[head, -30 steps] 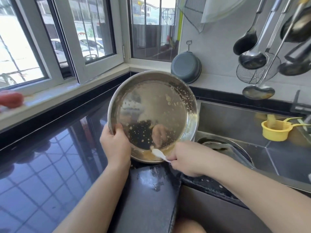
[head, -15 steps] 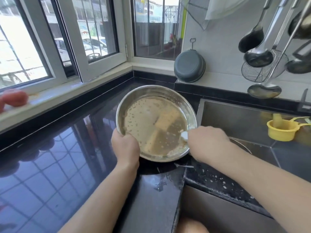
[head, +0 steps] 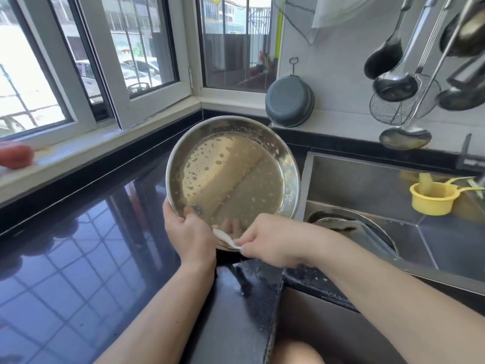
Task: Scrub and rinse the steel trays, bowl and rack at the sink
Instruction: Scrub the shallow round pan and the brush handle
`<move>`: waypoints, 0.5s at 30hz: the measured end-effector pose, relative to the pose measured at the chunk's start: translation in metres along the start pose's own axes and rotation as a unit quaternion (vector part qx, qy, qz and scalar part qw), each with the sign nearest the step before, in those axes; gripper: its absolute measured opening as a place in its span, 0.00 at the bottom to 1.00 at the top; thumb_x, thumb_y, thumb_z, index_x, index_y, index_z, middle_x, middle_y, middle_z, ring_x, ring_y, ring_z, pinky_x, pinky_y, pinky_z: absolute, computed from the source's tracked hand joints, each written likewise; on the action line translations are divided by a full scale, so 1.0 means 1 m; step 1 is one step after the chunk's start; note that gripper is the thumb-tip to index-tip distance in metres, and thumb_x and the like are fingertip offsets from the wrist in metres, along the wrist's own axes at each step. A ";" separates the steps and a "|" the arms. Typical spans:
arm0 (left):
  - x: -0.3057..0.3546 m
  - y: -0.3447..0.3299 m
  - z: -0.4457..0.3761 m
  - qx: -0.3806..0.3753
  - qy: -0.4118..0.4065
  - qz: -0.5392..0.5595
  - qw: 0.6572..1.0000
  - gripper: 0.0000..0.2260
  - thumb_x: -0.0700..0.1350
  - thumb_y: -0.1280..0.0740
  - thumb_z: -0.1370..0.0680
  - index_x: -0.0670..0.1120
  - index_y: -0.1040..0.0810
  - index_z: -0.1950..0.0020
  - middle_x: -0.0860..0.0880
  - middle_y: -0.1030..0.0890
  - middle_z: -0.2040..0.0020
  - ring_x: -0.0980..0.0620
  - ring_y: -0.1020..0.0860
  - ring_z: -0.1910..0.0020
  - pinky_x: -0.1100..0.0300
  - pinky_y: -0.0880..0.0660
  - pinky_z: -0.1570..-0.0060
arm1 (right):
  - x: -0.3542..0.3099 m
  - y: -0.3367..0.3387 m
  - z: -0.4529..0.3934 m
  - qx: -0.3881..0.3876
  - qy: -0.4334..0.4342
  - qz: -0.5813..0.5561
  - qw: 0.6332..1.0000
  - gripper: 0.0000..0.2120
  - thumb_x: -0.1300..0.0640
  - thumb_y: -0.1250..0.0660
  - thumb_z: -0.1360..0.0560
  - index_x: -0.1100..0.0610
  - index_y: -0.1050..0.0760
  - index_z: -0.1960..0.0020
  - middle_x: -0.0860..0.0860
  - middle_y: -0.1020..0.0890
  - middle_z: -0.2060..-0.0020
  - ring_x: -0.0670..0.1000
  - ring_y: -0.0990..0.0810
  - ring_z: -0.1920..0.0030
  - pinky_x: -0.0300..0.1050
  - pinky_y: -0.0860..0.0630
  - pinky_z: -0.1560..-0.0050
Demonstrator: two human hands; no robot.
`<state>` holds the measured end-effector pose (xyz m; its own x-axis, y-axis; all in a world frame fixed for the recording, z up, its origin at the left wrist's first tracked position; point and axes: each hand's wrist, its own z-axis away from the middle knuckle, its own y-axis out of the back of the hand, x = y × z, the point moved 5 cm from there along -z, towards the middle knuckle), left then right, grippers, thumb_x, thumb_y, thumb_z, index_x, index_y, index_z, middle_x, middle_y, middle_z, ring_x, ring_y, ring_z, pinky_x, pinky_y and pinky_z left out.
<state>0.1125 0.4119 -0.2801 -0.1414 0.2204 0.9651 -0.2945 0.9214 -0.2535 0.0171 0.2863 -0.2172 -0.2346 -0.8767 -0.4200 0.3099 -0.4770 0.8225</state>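
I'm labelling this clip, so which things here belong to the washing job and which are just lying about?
In use: steel tray, left hand, right hand, white scraper, sink.
Lying about: yellow cup, hanging ladles, grey pan, red object.

Near rim of the steel tray (head: 232, 177) hidden behind left hand (head: 190, 233) and right hand (head: 273, 241). White scraper (head: 225, 239) mostly buried in right fingers (head: 258, 233); exact tool unclear. Steel bowl (head: 349, 224) in the sink (head: 367, 179) half covered by right forearm. Ladles (head: 393, 82) cut off at top edge. Red object (head: 14, 156) on the sill blurred, cropped at left.
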 end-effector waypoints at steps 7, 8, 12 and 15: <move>0.012 -0.002 0.004 -0.036 -0.018 -0.003 0.999 0.17 0.39 0.41 0.16 0.55 0.21 0.35 0.53 0.16 0.43 0.51 0.19 0.41 0.43 0.21 0.36 | 0.050 0.057 0.011 0.100 -0.164 0.275 0.942 0.20 0.62 0.37 0.24 0.50 0.22 0.35 0.53 0.23 0.52 0.54 0.25 0.62 0.46 0.26 0.59; 0.014 -0.004 0.006 -0.051 -0.022 -0.007 0.998 0.16 0.40 0.41 0.17 0.55 0.20 0.35 0.50 0.17 0.43 0.49 0.19 0.41 0.42 0.22 0.37 | 0.052 0.059 0.009 0.115 -0.167 0.280 0.938 0.20 0.63 0.37 0.24 0.50 0.22 0.35 0.53 0.23 0.52 0.55 0.25 0.61 0.47 0.25 0.58; 0.018 -0.011 0.007 -0.120 -0.008 0.002 0.993 0.15 0.40 0.36 0.27 0.55 0.17 0.46 0.44 0.18 0.44 0.49 0.19 0.46 0.53 0.18 0.48 | 0.057 0.041 -0.005 0.133 -0.160 0.274 0.939 0.16 0.62 0.39 0.21 0.54 0.25 0.35 0.52 0.27 0.57 0.57 0.26 0.56 0.50 0.27 0.55; 0.017 -0.011 0.010 -0.140 0.006 0.022 0.990 0.15 0.32 0.37 0.24 0.49 0.24 0.44 0.50 0.20 0.51 0.57 0.21 0.54 0.65 0.24 0.59 | 0.059 0.037 -0.014 0.153 -0.156 0.257 0.941 0.13 0.61 0.40 0.20 0.55 0.25 0.37 0.51 0.31 0.61 0.56 0.26 0.58 0.50 0.28 0.56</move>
<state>0.1038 0.4021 -0.2618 -0.1364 0.2649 0.9546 -0.0149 0.9629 -0.2694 0.0274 0.2159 -0.2165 -0.4012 -0.9024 0.1569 0.1868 0.0871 0.9785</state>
